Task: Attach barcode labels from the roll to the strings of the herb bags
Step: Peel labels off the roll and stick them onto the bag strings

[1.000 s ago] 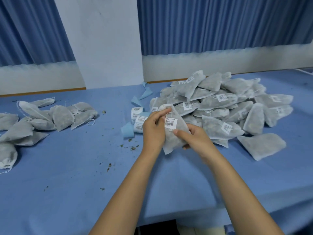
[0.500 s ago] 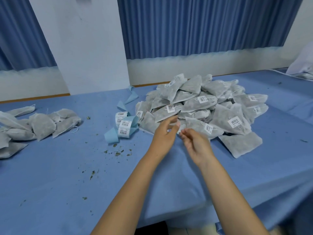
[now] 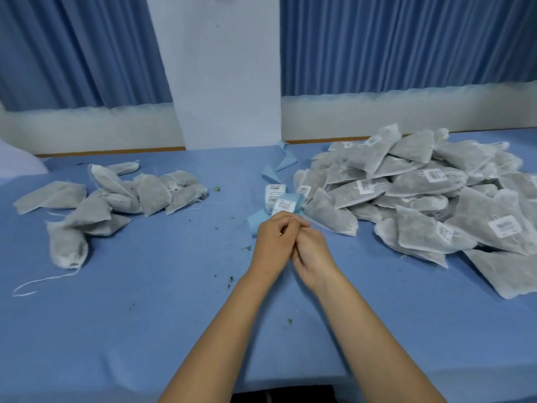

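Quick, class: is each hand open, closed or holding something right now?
Left hand: fingers curled, anything held is hidden; cannot tell.
Right hand: fingers hidden against the left; cannot tell.

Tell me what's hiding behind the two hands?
The label roll, white barcode labels on blue backing paper, lies there. The left hand covers its near edge. Whether the curled fingers pinch a label cannot be seen.

Grey herb bags (image 3: 343, 216) with white barcode labels (image 3: 365, 186) lie on a blue table (image 3: 145, 301); pale blue backing strip (image 3: 286, 161); blue pleated curtains (image 3: 406, 39).
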`<state>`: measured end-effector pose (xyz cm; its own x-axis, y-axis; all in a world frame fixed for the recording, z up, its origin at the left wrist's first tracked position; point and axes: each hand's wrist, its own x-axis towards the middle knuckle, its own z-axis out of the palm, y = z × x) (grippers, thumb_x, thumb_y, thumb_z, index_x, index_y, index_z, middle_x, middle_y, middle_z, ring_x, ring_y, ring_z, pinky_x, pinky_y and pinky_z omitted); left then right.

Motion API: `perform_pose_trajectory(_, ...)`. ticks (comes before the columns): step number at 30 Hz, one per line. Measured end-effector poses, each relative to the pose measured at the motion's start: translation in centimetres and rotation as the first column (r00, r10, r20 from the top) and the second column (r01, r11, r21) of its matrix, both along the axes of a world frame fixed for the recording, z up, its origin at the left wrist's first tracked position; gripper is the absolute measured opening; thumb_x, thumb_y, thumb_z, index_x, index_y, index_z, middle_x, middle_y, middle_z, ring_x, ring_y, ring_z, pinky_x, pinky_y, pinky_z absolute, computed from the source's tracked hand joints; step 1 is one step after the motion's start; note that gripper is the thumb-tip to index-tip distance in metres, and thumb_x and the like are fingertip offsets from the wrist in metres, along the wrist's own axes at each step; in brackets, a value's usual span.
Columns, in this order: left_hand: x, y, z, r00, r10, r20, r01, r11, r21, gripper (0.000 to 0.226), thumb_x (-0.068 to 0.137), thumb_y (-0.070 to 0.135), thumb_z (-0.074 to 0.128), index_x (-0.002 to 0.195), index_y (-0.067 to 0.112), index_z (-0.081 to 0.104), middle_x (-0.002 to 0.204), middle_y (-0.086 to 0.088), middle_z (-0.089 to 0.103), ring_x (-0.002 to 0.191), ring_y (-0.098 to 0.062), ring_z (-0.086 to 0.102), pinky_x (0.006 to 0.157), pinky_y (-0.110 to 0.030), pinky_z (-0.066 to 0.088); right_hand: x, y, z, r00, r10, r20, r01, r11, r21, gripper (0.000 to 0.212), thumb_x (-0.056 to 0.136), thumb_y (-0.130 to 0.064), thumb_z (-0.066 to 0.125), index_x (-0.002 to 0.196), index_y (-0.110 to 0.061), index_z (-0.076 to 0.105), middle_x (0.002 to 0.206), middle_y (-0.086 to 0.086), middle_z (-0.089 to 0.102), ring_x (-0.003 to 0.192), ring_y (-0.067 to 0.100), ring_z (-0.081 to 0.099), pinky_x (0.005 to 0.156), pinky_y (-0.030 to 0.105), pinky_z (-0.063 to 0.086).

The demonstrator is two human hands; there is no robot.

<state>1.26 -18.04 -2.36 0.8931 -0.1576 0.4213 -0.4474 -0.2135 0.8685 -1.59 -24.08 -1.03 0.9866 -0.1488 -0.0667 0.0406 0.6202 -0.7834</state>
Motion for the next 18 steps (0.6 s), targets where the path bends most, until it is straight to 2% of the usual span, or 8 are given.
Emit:
perform_pose_trajectory(3,1.3,4.4,-0.2,0.996,0.093,0.011,-0.092,0.995,-0.028,0.031,0.09,-0.004,0.048,0.082,0.01,0.075,0.088,0.002,0.071,0.087,-0.005,0.066,0.083,-0.016,0.048,1.9,4.1,0.1,0.998,0.066,0.003,-0.066,0.997,-0.034,0.029,0.092,0.015,0.035,0.081,-0.002,0.056,0.084,0.008,0.058,0.078,0.01,0.058,0.066,0.013,0.048)
perform_pose_trajectory(6,3.0,8.9,-0.9,0.99,0.139,-0.026,-0.139,0.99,-0.02,0.031,0.092,0.0,0.048,0.083,0.013,0.075,0.089,0.004,0.072,0.088,-0.005,0.067,0.084,-0.02,0.051,4.0,8.1,-0.5,0.991,0.125,-0.038,-0.129,0.984,-0.12,0.03,0.091,0.014,0.038,0.075,-0.004,0.057,0.077,0.007,0.058,0.072,0.01,0.059,0.064,0.014,0.047)
perform_pose_trajectory(9,5.2,13.1,-1.8,0.983,0.167,-0.08,-0.161,0.984,0.078,0.03,0.097,0.007,0.047,0.09,0.017,0.075,0.09,0.008,0.072,0.089,-0.008,0.067,0.08,-0.016,0.049,6.6,11.3,-1.4,0.982,0.163,-0.098,-0.183,0.951,-0.249,0.026,0.09,0.011,0.043,0.076,0.0,0.063,0.081,0.013,0.063,0.076,0.017,0.061,0.073,0.022,0.049)
perform_pose_trajectory(11,7.2,15.6,-2.3,0.966,0.246,-0.081,-0.224,0.951,0.215,0.024,0.099,0.012,0.047,0.106,0.012,0.071,0.101,0.002,0.069,0.099,-0.014,0.064,0.08,-0.013,0.044,8.2,12.4,-1.8,0.98,0.162,-0.119,-0.194,0.92,-0.342,0.021,0.089,0.01,0.047,0.078,0.006,0.064,0.081,0.017,0.065,0.075,0.022,0.063,0.074,0.025,0.053)
perform_pose_trajectory(14,10.8,19.1,-3.0,0.915,0.403,-0.007,-0.355,0.814,0.46,0.036,0.1,0.02,0.049,0.136,0.013,0.052,0.131,-0.014,0.051,0.119,-0.026,0.051,0.095,-0.028,0.038,9.5,12.5,-2.7,0.974,0.145,-0.176,-0.203,0.901,-0.384,0.023,0.088,0.012,0.05,0.069,0.002,0.059,0.069,0.014,0.06,0.061,0.02,0.062,0.065,0.021,0.056)
perform_pose_trajectory(16,13.3,21.2,-3.1,0.879,0.464,0.11,-0.418,0.638,0.646,0.046,0.099,0.019,0.049,0.144,0.018,0.042,0.141,-0.016,0.038,0.128,-0.03,0.04,0.101,-0.037,0.036,10.1,12.4,-3.3,0.96,0.18,-0.213,-0.251,0.889,-0.382,0.022,0.088,0.012,0.051,0.069,0.003,0.058,0.067,0.014,0.059,0.057,0.019,0.062,0.067,0.023,0.057)
perform_pose_trajectory(18,15.8,22.6,-3.1,0.85,0.481,0.215,-0.447,0.442,0.777,0.052,0.097,0.018,0.048,0.147,0.023,0.036,0.149,-0.017,0.028,0.136,-0.033,0.03,0.108,-0.04,0.03,10.5,12.3,-3.6,0.955,0.201,-0.219,-0.275,0.877,-0.394,0.021,0.089,0.011,0.051,0.07,0.003,0.059,0.067,0.014,0.06,0.058,0.02,0.062,0.068,0.025,0.057)
